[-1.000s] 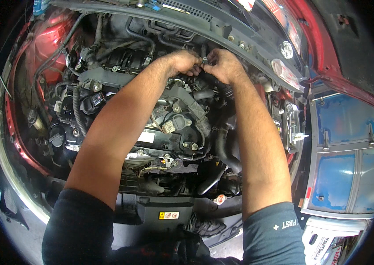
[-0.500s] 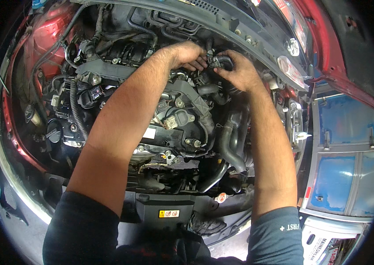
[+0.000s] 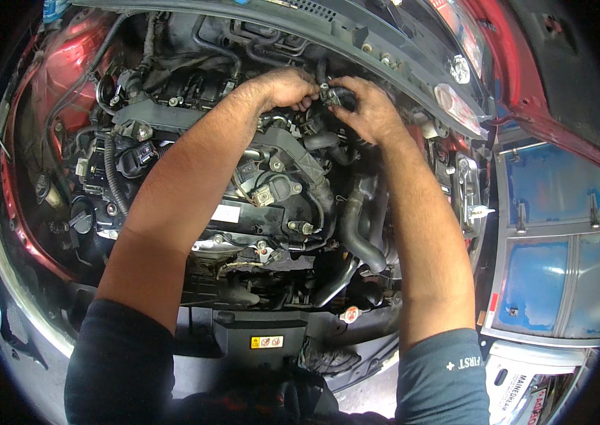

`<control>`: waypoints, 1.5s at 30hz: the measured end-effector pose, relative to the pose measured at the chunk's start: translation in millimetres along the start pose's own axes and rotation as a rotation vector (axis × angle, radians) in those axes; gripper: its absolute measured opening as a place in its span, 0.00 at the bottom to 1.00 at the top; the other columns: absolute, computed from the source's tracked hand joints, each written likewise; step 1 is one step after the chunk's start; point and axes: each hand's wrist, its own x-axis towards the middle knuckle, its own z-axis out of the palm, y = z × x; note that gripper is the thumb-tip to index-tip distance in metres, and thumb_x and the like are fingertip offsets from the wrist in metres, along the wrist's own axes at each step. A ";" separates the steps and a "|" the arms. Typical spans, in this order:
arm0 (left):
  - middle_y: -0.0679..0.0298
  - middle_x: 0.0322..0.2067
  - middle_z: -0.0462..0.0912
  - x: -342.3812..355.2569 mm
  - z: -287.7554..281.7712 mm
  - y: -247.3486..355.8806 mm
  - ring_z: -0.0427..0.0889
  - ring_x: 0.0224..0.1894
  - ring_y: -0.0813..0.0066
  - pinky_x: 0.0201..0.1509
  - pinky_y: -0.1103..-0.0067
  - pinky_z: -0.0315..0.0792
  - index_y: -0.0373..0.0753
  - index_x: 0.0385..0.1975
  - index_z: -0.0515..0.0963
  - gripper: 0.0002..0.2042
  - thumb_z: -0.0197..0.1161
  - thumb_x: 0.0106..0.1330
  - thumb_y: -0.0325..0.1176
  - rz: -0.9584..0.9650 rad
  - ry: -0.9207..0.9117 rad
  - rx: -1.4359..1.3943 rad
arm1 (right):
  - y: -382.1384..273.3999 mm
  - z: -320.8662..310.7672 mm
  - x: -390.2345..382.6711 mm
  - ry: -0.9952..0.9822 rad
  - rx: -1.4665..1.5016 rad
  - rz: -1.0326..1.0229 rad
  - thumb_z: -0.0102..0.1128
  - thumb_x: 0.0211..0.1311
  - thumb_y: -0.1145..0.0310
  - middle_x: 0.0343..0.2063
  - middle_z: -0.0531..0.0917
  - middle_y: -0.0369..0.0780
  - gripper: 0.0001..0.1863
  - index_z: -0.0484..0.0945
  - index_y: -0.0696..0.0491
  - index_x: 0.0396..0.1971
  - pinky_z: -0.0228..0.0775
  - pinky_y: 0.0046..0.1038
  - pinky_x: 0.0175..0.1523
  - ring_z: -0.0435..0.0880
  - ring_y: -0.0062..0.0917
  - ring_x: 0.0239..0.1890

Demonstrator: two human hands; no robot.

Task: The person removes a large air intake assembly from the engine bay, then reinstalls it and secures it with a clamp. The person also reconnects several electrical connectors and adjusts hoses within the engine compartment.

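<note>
Our two hands meet at the rear of the engine bay, at the far end of our outstretched forearms. Our left hand (image 3: pixel 291 90) is half closed, its fingers curled, with the tips right at the left side of a small metallic fitting (image 3: pixel 325 93); we cannot tell whether they pinch it or only rest against it. Our right hand (image 3: pixel 373 108) bends around a short black hose (image 3: pixel 343 95) beside the fitting, forefinger over the top and thumb underneath, so the gap between them is narrow and filled by the hose. The fitting sits between the two hands, just below the dark cowl (image 3: pixel 378 59) that runs along the back of the bay.

Nearer to us, under and between our forearms, lies the engine, with a pale connector (image 3: pixel 263 196) and a white label (image 3: pixel 226 213) on its top. A thick curved hose (image 3: pixel 361 246) runs down just left of our right forearm. To the left of our left forearm we see a ribbed conduit (image 3: pixel 110 170) and a round black cap (image 3: pixel 82 220). A black front panel (image 3: pixel 232 329) crosses the near edge of the bay. Farther out are a red fender (image 3: pixel 76 64) on the left and a blue panel (image 3: pixel 537 283) on the right.
</note>
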 end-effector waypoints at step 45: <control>0.47 0.46 0.85 -13.6 2.8 6.2 0.82 0.53 0.55 0.59 0.67 0.74 0.34 0.49 0.80 0.17 0.54 0.72 0.40 0.224 0.203 0.416 | -215.2 82.6 -450.6 -0.043 0.187 0.341 0.63 0.55 0.65 0.51 0.78 0.49 0.24 0.79 0.51 0.54 0.71 0.43 0.60 0.77 0.46 0.54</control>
